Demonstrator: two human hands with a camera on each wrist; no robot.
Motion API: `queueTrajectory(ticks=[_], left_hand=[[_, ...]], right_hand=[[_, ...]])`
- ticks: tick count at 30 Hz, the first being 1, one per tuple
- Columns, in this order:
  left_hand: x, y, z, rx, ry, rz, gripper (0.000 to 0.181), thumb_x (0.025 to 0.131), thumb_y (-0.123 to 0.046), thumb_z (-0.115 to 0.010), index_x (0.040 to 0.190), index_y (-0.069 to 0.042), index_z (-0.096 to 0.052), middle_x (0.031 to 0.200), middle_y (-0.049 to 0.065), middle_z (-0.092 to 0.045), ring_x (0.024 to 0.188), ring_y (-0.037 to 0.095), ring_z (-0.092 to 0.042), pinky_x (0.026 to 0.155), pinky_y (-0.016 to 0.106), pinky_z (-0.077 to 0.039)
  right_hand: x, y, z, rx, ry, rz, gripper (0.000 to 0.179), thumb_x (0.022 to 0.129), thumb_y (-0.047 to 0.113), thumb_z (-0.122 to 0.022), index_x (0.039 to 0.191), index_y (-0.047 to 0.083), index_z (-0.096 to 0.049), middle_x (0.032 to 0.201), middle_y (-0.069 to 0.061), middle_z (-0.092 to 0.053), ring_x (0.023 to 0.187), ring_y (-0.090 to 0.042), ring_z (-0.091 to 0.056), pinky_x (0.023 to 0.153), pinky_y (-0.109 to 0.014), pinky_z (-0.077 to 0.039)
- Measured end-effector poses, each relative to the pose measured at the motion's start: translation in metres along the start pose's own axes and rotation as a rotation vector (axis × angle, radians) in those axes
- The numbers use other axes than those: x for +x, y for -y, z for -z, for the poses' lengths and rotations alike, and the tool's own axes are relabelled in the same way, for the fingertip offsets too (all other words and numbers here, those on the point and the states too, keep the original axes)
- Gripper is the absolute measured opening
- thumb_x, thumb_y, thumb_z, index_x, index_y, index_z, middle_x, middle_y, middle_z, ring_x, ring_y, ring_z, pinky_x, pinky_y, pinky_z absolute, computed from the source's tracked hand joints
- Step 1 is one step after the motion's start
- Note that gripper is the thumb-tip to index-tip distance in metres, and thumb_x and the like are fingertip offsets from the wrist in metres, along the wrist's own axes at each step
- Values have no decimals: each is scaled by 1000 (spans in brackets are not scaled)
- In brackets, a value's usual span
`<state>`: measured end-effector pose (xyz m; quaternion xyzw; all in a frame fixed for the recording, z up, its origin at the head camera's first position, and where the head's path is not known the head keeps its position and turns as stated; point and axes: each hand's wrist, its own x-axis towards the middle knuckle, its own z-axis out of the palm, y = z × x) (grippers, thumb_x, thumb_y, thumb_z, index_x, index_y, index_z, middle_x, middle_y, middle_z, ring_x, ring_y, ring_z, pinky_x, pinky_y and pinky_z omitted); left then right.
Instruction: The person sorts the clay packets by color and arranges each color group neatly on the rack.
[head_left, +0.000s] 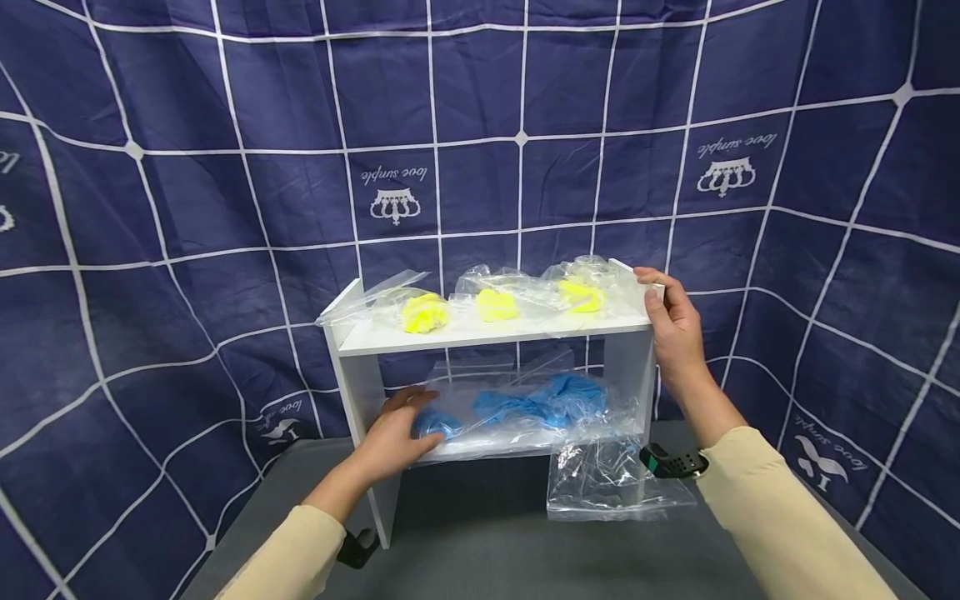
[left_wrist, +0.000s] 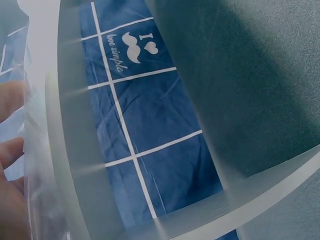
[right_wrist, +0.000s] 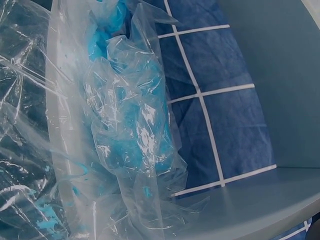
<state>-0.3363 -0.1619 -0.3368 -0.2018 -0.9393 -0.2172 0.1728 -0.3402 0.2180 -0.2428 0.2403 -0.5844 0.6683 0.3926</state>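
Note:
A white two-tier shelf (head_left: 480,335) stands in front of me in the head view. My right hand (head_left: 678,333) grips the top of its right side panel, thumb in front and fingers behind. At the left end of the lower tier, my left hand (head_left: 393,433) reaches in, thumb and fingers spread about a bagged blue lump (head_left: 437,423). More blue lumps in clear plastic bags (head_left: 570,398) lie to the right on that tier; the right wrist view shows this crinkled bag (right_wrist: 135,115) close up. Bagged yellow lumps (head_left: 497,305) sit along the upper tier.
A clear zip bag (head_left: 607,479) hangs over the lower tier's front edge at the right. The shelf stands on a dark grey table (head_left: 480,542). Behind and at the sides hangs a navy curtain (head_left: 480,100) with white grid lines.

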Motion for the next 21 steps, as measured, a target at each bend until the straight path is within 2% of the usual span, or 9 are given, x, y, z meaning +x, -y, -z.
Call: queueTrajectory(ticks=[4, 7, 10, 13, 16, 18, 21], left_hand=[[-7, 0, 2, 20, -74, -26, 61, 84, -34, -72, 139, -16, -50, 152, 11, -36, 135, 36, -41, 102, 53, -42], [-16, -1, 4, 65, -167, -67, 55, 87, -34, -68, 137, -18, -51, 153, 7, -32, 131, 38, -45, 98, 55, -44], [-26, -1, 5, 113, -264, -141, 54, 87, -32, -69, 136, -19, -52, 151, 4, -37, 130, 33, -47, 98, 54, -44], [-38, -1, 7, 146, -333, -246, 53, 87, -29, -68, 136, -19, -52, 150, 3, -39, 131, 27, -45, 100, 51, -43], [-49, 1, 9, 190, -436, -346, 46, 90, -31, -60, 134, -19, -54, 150, 5, -40, 131, 27, -43, 101, 48, -39], [-55, 4, 11, 204, -537, -398, 42, 92, -34, -53, 131, -17, -57, 149, 8, -42, 128, 30, -43, 97, 47, -36], [-62, 10, 17, 203, -673, -418, 46, 95, -41, -43, 129, -15, -59, 146, 13, -43, 121, 35, -42, 90, 47, -31]], right_hand=[[2, -9, 2, -15, 27, 13, 22, 99, 3, -43, 116, -10, -50, 128, 3, -59, 131, -9, -42, 105, -16, -29], [5, -19, 7, -51, 67, 9, 25, 100, 7, -43, 121, -5, -50, 135, 3, -55, 133, -7, -40, 104, -15, -29], [3, -18, 10, -132, 135, -28, 33, 102, 13, -41, 133, 4, -46, 147, -1, -44, 133, -5, -38, 101, -11, -31], [-3, -11, 20, -214, 204, -80, 43, 103, 20, -39, 146, 16, -36, 155, -8, -32, 134, -6, -35, 96, -8, -32], [-15, -6, 34, -364, 254, -95, 51, 103, 25, -38, 152, 25, -23, 157, -13, -26, 134, -9, -35, 91, -5, -34], [-26, -7, 46, -480, 268, -60, 54, 103, 23, -40, 153, 25, -20, 158, -13, -23, 135, -8, -35, 90, -3, -32], [-47, -8, 63, -658, 269, 16, 56, 101, 17, -44, 153, 23, -23, 159, -8, -22, 132, 0, -34, 90, -1, -28]])
